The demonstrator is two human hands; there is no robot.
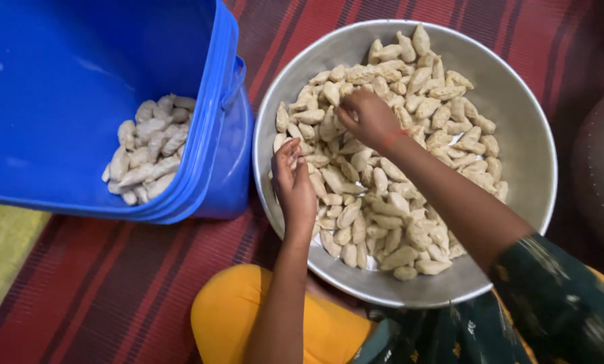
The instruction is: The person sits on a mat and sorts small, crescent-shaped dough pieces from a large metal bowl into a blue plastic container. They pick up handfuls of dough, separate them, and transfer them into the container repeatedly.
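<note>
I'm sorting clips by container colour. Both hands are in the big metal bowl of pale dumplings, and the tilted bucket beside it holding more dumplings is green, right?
Not quite: the head view shows the bucket is blue, not green. The rest holds.

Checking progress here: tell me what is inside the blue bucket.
The blue bucket, tipped on its side, holds a small heap of pale dumplings against its lower wall. Its rim hides whatever lies behind the heap's right edge.

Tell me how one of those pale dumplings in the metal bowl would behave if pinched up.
The dumplings look like soft dough, so one probably dents under a firm pinch. Small and tapered, likely light. Piled loosely in the metal bowl, neighbours may shift or cling.
</note>
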